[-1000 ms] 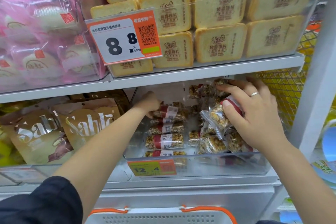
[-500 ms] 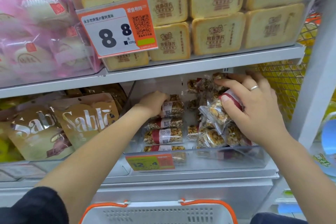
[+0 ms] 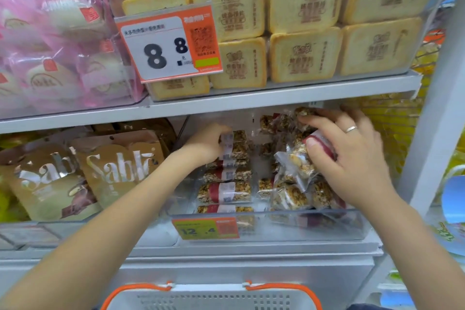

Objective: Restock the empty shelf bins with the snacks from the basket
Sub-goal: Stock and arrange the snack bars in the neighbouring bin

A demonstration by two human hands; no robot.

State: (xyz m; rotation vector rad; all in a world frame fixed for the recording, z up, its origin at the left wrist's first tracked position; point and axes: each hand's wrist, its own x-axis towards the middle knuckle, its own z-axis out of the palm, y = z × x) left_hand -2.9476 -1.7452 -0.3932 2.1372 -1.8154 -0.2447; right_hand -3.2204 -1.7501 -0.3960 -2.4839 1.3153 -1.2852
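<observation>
Little has shifted since a moment ago: both hands stay deep in the clear plastic shelf bin (image 3: 276, 228) at centre frame. Left hand (image 3: 208, 142) is curled against the top clear-wrapped granola bar with a red and white label (image 3: 232, 145), at the back of the neat row of bars (image 3: 225, 191) on the bin's left side. Right hand (image 3: 352, 156), ring on one finger, clamps a loose cluster of the same granola bars (image 3: 297, 161) on the bin's right, thumb pressing a red label, fingers spread over the top. White basket with orange trim (image 3: 211, 297) sits at bottom centre. Toast-shaped yellow packs (image 3: 304, 55) fill the upper shelf.
</observation>
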